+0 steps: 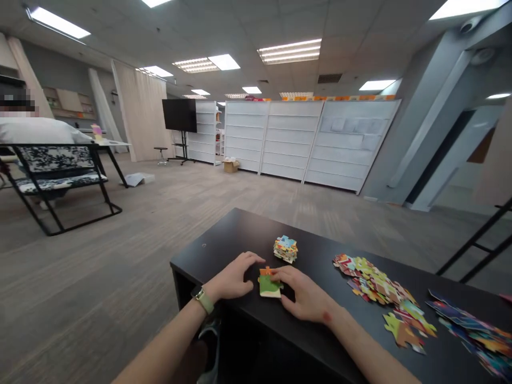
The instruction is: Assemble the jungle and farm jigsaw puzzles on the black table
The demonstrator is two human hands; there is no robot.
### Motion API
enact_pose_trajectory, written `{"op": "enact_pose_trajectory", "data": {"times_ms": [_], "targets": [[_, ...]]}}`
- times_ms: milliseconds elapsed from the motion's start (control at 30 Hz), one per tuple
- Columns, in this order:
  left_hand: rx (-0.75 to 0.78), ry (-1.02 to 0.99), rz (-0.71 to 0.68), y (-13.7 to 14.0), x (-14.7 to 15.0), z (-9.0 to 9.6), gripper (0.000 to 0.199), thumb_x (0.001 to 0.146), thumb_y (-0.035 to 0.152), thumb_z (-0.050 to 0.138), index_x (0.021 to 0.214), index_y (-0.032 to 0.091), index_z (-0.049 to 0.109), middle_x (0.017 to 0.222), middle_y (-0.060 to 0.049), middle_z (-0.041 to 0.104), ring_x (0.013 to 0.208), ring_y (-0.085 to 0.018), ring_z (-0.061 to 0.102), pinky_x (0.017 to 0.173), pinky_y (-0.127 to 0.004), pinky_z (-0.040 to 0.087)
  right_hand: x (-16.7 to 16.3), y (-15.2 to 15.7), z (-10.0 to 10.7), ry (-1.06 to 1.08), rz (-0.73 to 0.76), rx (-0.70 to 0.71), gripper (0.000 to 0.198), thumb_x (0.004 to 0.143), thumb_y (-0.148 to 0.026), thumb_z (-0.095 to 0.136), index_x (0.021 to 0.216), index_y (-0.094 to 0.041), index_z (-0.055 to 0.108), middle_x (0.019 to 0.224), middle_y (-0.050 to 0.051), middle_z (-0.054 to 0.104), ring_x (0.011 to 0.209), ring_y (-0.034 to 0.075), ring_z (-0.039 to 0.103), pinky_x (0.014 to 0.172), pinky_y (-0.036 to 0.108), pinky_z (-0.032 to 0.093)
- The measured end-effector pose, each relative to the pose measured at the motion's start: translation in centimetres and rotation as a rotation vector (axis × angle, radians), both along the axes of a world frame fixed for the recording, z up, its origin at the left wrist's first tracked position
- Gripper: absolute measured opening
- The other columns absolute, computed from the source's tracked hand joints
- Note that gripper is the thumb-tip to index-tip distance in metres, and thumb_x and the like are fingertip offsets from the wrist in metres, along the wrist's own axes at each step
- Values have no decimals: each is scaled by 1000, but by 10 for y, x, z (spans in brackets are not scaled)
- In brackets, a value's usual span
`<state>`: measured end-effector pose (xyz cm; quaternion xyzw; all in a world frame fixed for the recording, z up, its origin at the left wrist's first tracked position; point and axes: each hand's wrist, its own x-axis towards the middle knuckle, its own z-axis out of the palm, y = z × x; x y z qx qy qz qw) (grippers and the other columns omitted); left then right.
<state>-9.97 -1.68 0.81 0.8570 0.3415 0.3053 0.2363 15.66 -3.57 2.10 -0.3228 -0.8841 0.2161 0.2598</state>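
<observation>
1. The black table (228, 240) is carrying all the puzzle pieces, its far left corner pointing out toward the carpet.
2. The green puzzle piece (269, 288), with orange along its far side, is lying flat close to the near edge, toward the near left corner.
3. The left hand (236, 276) is reaching in over the near edge, thumb and forefinger standing apart just left of that piece; a watch (205, 302) is circling its wrist.
4. The right hand (302, 293) is resting fingertips on the piece's orange part, its thumb lying beside the near right corner; whether it is pinching, I cannot quite tell.
5. A stack of pieces (285, 249) is standing beyond both hands, near the far edge.
6. A loose heap of pieces (376, 280) is spreading to the right, from near the far edge toward the near one.
7. Farther right, a dark blue pile (474, 326) is lying fanned out.
</observation>
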Motion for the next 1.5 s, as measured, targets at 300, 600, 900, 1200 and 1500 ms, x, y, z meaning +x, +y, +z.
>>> {"op": "enact_pose_trajectory", "data": {"times_ms": [300,600,900,1200,1500], "targets": [[58,204,42,-5,13,9,34,85,38,68,117,29,67,114,-4,63,106,-25,55,94,-37,42,7,-2,17,-101,-57,8,38,70,-33,79,105,-25,67,106,7,67,98,28,61,88,40,50],[83,204,54,-9,-6,13,37,74,46,80,101,24,69,110,-3,68,103,-24,62,92,-32,45,20,4,24,-83,-229,103,17,83,-27,62,99,-21,60,100,7,64,89,22,59,80,36,49],[122,229,119,-14,1,11,49,70,40,80,114,26,63,113,-3,69,103,-26,62,90,-34,44,11,-3,21,-204,-131,66,37,81,-26,66,117,-23,64,124,9,61,113,25,57,100,40,46],[94,191,124,6,-42,9,38,81,31,69,118,22,65,120,-8,64,111,-26,58,100,-37,45,24,9,12,-199,-197,108,18,86,-30,63,99,-25,73,117,7,64,107,23,61,98,39,48],[79,227,128,5,-26,0,39,83,37,71,121,29,66,134,-7,59,126,-30,51,106,-47,38,22,57,1,-159,-550,287,61,96,-49,46,150,-21,41,158,16,32,146,33,28,116,51,30]]}}
